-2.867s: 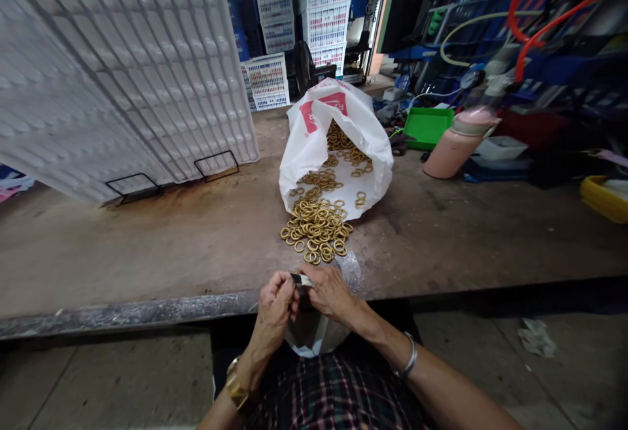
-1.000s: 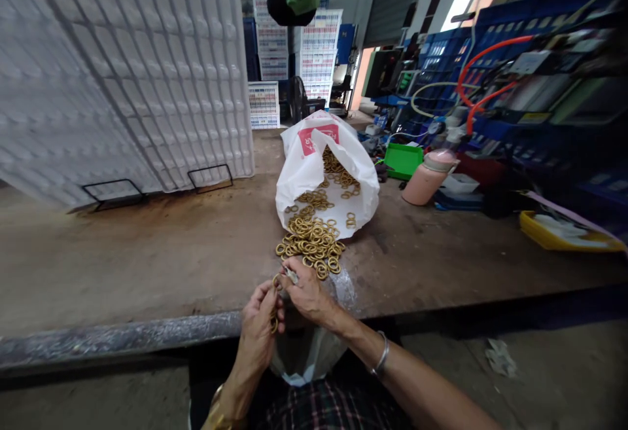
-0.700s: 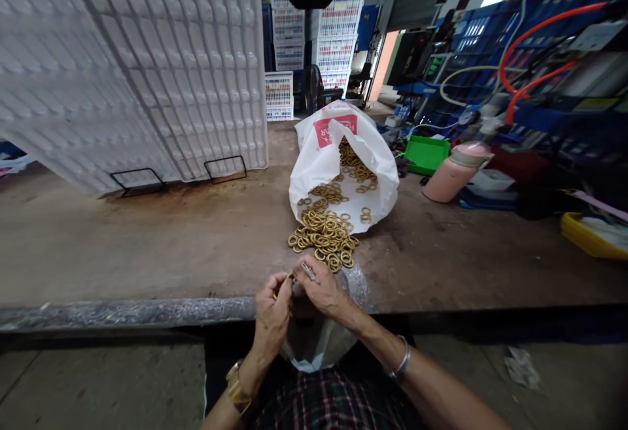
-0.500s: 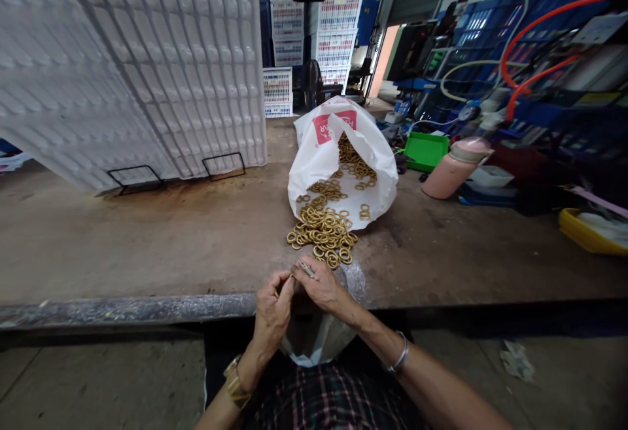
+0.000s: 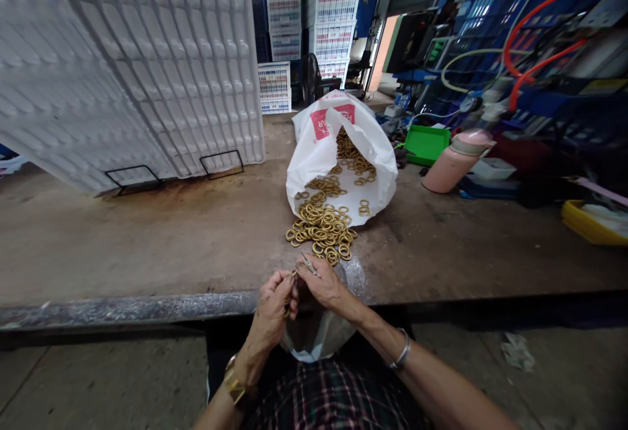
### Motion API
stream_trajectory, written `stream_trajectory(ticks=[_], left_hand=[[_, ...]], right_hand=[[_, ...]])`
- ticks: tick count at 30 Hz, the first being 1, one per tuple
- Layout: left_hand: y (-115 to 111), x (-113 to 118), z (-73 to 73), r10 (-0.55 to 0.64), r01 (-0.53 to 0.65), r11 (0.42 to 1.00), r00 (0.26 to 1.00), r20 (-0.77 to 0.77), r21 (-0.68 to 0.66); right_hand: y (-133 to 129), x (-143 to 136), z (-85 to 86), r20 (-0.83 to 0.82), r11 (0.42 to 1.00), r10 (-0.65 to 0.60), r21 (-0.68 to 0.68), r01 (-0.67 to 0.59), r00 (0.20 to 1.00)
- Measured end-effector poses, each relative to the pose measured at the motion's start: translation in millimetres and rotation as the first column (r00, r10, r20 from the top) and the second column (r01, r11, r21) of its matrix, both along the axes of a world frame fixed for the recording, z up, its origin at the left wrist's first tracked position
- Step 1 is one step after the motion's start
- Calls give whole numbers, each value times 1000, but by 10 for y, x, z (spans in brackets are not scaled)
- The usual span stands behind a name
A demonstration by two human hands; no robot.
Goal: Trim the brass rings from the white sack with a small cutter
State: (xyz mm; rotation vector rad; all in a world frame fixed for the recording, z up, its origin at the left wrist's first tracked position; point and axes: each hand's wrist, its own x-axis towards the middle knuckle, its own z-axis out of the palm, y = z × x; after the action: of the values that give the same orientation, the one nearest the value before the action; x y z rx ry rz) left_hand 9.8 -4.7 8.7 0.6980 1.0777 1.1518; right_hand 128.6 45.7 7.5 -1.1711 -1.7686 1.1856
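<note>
Gold rings (image 5: 321, 230) spill from bag (image 5: 314, 155) beyond hands (image 5: 299, 292).

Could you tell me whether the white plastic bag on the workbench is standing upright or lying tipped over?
Tipped over. The white bag lies on its side, mouth open toward the person, and brass rings spill from it onto the workbench.

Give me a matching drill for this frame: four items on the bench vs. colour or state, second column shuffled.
Items:
1. rings
2. bag
3. flask
4. small tray

Colour or state:
A. green
B. pink, lying on its side
C. gold, heaped on the bench
D. white with red print, mouth open

Pairs: 1-C, 2-D, 3-B, 4-A
</note>
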Motion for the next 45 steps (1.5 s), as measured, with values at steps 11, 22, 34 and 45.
stream_trajectory(ticks=[11,22,34,45], left_hand=[[-4,-2,11,54,-53,998,998,-31,24],[-38,-54,-35,70,-61,995,989,-128,73],[-188,-152,20,51,-36,997,966,252,-63],[-103,-312,-39,134,-65,984,883,450,-167]], right_hand=[[-71,88,-133,510,962,-38,250,-106,859],[-110,4,29,752,958,21,174,-229,659],[465,-127,185,802,933,-194,329,-146,565],[810,-333,22,857,942,-161,281,-182,489]])
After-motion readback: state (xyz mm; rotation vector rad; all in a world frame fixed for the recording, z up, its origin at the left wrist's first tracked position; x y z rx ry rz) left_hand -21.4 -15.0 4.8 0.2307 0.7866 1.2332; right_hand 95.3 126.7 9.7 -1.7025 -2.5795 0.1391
